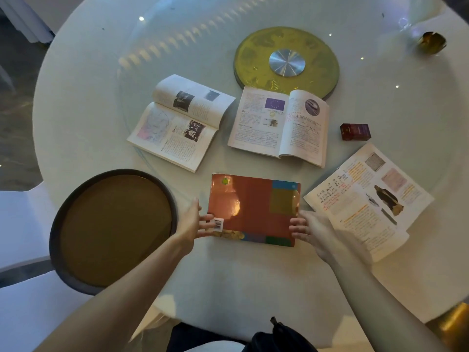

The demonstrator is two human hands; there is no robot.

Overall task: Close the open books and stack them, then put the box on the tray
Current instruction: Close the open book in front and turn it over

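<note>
Just outside our left hand [195, 221] lies the round tray [61, 222], dark-rimmed and brown inside, overhanging the near edge of the white table [76, 97]. That hand is open, fingers spread, its fingertips resting on the left edge of the closed book [253, 209] near the barcode sticker. The book lies flat, orange-red back cover up, between both hands. Our right hand [311, 231] is open as well, fingers loosely curled against the book's lower right corner; neither hand grips it.

Beyond the left hand an open book with black-and-white photos [177, 120] lies face up. Beyond the closed book, a second open book showing a blue flag [276, 125] rests with its far edge touching the yellow disc [286, 57]. Just beside our right hand, on the outer side, a third open book with orange highlighting [368, 199] lies flat. Beyond it sits the small dark red box [355, 132], well apart from the tray.
</note>
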